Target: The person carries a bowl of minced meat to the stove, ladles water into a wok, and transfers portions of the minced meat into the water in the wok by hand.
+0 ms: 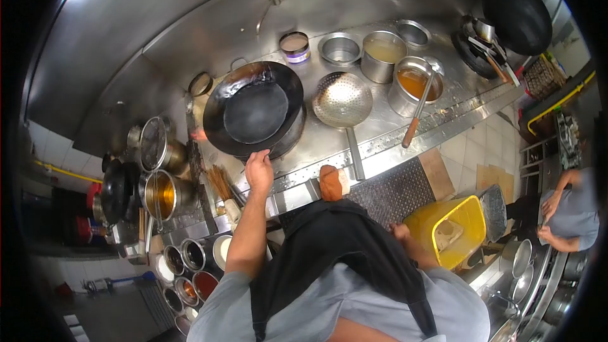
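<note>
A large black wok [256, 113] sits over the burner on the steel range, tilted a little, with no food visible in it. At its near rim, my left hand [258, 170] is closed on the wok's edge, fingers curled. My right hand [400, 232] hangs low beside my apron, close to the yellow bin [437, 240]; its fingers are too small and partly hidden to read. Right of the wok lies a perforated strainer [342, 99], its handle pointing toward me. An orange-brown cloth [330, 182] rests at the range's front edge.
Behind the strainer stand a pot of pale liquid [384, 75] and a pot of orange liquid [398, 94] with a ladle [419, 111]. A bamboo brush [220, 182], an oil pot [180, 196] and several sauce containers [205, 284] are on the left. A co-worker [573, 206] stands at right.
</note>
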The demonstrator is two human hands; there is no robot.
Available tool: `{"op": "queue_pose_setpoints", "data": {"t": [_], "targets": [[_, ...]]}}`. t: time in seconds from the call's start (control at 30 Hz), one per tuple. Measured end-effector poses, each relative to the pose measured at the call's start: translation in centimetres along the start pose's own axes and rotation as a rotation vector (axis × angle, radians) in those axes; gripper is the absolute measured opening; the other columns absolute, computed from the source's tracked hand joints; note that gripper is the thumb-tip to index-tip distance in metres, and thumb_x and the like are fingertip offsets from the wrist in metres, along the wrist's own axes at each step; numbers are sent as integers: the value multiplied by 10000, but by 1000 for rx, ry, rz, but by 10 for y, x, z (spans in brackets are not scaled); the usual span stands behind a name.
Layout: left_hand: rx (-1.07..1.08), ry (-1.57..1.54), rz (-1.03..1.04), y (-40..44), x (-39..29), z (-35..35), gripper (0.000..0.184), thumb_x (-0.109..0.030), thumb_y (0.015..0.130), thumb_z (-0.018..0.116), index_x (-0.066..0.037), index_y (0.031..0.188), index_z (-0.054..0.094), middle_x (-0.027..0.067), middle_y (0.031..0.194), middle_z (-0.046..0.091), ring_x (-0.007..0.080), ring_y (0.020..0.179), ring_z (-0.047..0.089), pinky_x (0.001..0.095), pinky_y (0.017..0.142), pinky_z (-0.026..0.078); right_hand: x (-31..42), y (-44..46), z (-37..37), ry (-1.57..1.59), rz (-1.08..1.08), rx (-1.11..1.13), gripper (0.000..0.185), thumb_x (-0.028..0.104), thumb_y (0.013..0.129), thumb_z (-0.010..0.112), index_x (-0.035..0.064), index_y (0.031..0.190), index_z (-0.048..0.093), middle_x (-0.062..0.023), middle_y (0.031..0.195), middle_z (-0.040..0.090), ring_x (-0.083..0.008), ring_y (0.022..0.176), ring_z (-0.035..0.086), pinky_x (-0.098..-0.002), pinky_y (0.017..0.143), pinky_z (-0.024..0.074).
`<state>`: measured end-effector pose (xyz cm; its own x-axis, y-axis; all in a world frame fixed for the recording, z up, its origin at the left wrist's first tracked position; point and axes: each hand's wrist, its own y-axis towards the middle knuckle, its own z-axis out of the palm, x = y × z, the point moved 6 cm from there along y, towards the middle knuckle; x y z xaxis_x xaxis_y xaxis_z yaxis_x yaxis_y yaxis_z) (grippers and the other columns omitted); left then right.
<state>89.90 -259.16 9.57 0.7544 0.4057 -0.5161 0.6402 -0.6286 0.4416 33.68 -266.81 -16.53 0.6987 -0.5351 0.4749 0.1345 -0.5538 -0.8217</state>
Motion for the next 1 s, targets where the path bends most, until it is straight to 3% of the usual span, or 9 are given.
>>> {"op": "queue_pose_setpoints", "data": {"t": [0.03, 0.1, 0.17, 0.23, 0.33, 0.53, 0.63, 0.73, 1.0], "targets": [[10, -7, 11, -1, 1, -2, 189, -19, 775, 658, -84, 946, 707, 123, 857, 644, 339, 825, 626, 423, 746, 500, 1, -3, 1, 13, 6, -8, 370, 306, 943, 520, -36, 1016, 641, -144, 797, 666, -241, 584, 632, -357, 517, 521], [55, -7, -37, -1, 2, 1, 197, -20, 778, 656, -84, 956, 710, 127, 873, 653, 336, 829, 629, 418, 749, 503, 27, -30, -5, 4, -19, -43, 383, 325, 931, 552, -42, 981, 647, -139, 740, 660, -244, 664, 640, -385, 643, 515], [-9, -96, 110, -1, 3, 9, 204, -13, 779, 658, -85, 963, 710, 134, 885, 657, 336, 837, 632, 420, 763, 506, -5, 13, -2, -47, -51, 8, 364, 336, 933, 546, -9, 946, 662, -112, 655, 634, -230, 550, 610, -378, 541, 511], [19, -45, 31, -3, 8, 14, 211, -5, 781, 662, -86, 969, 711, 141, 897, 659, 340, 854, 637, 420, 777, 507, -15, 39, -3, -139, -59, -6, 343, 333, 932, 558, 10, 977, 665, -105, 652, 629, -204, 537, 610, -358, 479, 503], [47, 1, -40, -2, 6, 13, 214, 3, 781, 663, -87, 970, 711, 140, 894, 657, 343, 856, 635, 421, 780, 507, 15, 10, -10, -11, 51, -59, 385, 383, 918, 559, 28, 1025, 663, -116, 715, 664, -239, 614, 660, -372, 537, 528], [38, 11, -36, -4, 7, 7, 210, -28, 786, 663, -84, 982, 711, 148, 893, 659, 351, 862, 632, 421, 776, 503, 23, 13, -3, 144, 4, -116, 412, 374, 918, 566, 6, 1093, 626, -101, 733, 671, -207, 571, 646, -371, 521, 525], [20, 1, -16, -1, 3, 7, 208, -29, 787, 658, -82, 982, 710, 149, 895, 660, 351, 862, 633, 420, 777, 502, 8, 34, -1, -88, -27, -2, 381, 343, 941, 573, 26, 1152, 597, -103, 822, 663, -189, 604, 636, -325, 479, 512], [32, -5, -24, 1, 3, 4, 209, -26, 789, 654, -79, 983, 709, 151, 900, 660, 351, 864, 633, 418, 778, 502, -6, 30, 5, 68, 0, 2, 381, 349, 942, 572, 18, 1127, 606, -97, 802, 660, -187, 590, 630, -317, 484, 505], [59, -26, -44, -1, -3, 6, 209, -15, 795, 645, -70, 988, 706, 152, 917, 657, 349, 871, 630, 414, 782, 498, -15, 9, -3, 40, 5, -20, 375, 347, 953, 548, 2, 1080, 619, -101, 774, 654, -201, 583, 630, -335, 505, 518]]}}
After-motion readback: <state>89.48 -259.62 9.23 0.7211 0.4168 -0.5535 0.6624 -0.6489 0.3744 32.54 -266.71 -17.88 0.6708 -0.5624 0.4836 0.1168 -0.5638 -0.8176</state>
